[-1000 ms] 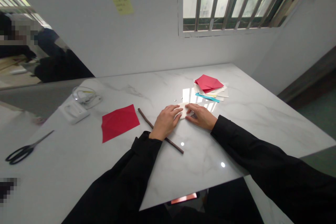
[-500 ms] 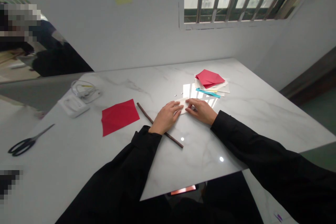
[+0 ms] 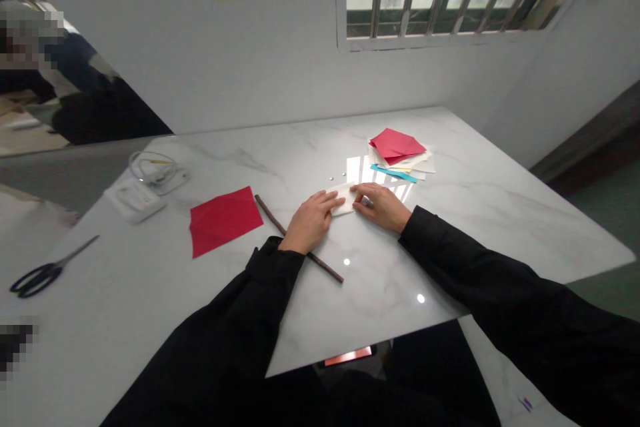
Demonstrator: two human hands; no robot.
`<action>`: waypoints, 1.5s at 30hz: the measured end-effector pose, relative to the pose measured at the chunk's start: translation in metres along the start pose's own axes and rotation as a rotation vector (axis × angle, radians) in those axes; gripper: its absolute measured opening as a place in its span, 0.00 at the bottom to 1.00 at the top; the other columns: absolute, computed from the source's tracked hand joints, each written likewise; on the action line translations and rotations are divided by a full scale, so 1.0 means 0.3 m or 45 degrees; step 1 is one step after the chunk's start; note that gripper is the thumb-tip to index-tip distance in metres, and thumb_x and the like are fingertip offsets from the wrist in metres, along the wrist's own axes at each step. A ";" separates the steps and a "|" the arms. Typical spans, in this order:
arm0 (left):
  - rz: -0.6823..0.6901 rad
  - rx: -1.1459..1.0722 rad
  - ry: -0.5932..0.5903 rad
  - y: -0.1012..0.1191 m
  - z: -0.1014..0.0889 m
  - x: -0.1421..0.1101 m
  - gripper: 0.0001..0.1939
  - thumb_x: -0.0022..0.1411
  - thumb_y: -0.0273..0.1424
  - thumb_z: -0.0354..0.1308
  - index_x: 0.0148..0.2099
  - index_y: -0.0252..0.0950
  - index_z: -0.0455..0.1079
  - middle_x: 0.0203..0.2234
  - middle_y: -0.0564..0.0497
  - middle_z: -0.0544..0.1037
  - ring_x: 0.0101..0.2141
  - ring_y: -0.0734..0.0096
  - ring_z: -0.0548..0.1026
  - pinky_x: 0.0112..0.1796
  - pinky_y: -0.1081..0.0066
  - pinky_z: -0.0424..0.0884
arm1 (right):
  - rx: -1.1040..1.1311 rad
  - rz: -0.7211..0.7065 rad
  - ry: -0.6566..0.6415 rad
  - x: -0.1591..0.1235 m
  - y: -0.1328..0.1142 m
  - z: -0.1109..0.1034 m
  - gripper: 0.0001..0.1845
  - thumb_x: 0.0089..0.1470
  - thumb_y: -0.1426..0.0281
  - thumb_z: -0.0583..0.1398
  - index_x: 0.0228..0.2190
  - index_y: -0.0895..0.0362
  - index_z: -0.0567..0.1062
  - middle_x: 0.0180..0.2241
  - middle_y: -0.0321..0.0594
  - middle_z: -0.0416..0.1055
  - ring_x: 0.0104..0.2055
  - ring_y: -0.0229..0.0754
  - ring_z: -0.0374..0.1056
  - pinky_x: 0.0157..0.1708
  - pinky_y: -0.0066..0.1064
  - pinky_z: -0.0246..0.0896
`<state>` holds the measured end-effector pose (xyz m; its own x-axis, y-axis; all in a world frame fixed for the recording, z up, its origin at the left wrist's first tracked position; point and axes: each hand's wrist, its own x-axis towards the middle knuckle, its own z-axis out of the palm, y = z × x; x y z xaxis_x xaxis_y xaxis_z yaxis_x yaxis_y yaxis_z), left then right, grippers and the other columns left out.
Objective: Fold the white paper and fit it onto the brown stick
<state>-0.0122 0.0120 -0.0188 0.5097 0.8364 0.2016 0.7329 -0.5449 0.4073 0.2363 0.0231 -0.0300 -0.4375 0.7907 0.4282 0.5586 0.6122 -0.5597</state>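
Note:
A small folded piece of white paper lies on the marble-patterned table between my hands. My left hand rests on its left part with the fingers stretched out flat. At the right end of the paper, my right hand has its thumb and fingertips closed on the edge. Under my left wrist runs a thin brown stick, partly covered by the hand and sleeve. A creased red sheet of paper lies left of the stick.
Red, white and blue papers form a pile behind my right hand. Scissors lie far left, near a white box with a cable. Beyond the paper are two tiny shiny bits. A phone shows below the table edge.
My left fingers have slid slightly left, so more of the white paper shows between the hands. My right hand stays at its right edge. The whole view has shifted a little.

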 end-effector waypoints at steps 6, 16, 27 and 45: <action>0.016 -0.054 0.007 0.000 -0.003 -0.008 0.28 0.71 0.20 0.49 0.67 0.41 0.75 0.69 0.48 0.74 0.71 0.61 0.68 0.73 0.50 0.60 | 0.014 -0.011 0.009 -0.002 0.013 0.008 0.03 0.62 0.73 0.63 0.38 0.53 0.78 0.52 0.49 0.82 0.57 0.55 0.76 0.61 0.52 0.70; -0.053 -0.158 0.184 0.056 -0.087 -0.026 0.16 0.69 0.26 0.57 0.55 0.41 0.78 0.40 0.49 0.83 0.44 0.60 0.79 0.53 0.58 0.74 | -0.001 0.016 -0.021 0.001 0.002 0.004 0.02 0.62 0.73 0.63 0.37 0.54 0.77 0.55 0.51 0.81 0.59 0.55 0.76 0.61 0.51 0.69; -0.214 -0.173 0.097 0.063 -0.039 -0.018 0.23 0.69 0.31 0.59 0.64 0.44 0.76 0.33 0.53 0.82 0.36 0.63 0.78 0.44 0.64 0.73 | 0.034 0.024 -0.005 0.002 -0.005 0.001 0.04 0.62 0.74 0.63 0.35 0.52 0.76 0.51 0.48 0.82 0.58 0.54 0.76 0.61 0.49 0.70; -0.002 0.224 0.180 0.142 -0.038 0.015 0.18 0.75 0.28 0.55 0.62 0.39 0.78 0.61 0.42 0.80 0.61 0.49 0.74 0.62 0.51 0.71 | 0.010 0.047 0.036 0.000 -0.005 0.015 0.05 0.61 0.74 0.65 0.34 0.53 0.75 0.53 0.48 0.82 0.57 0.53 0.77 0.59 0.47 0.71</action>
<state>0.0162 -0.0066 0.0097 0.4494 0.8306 0.3288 0.8074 -0.5352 0.2484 0.2322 0.0223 -0.0324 -0.3964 0.8127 0.4270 0.5684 0.5825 -0.5810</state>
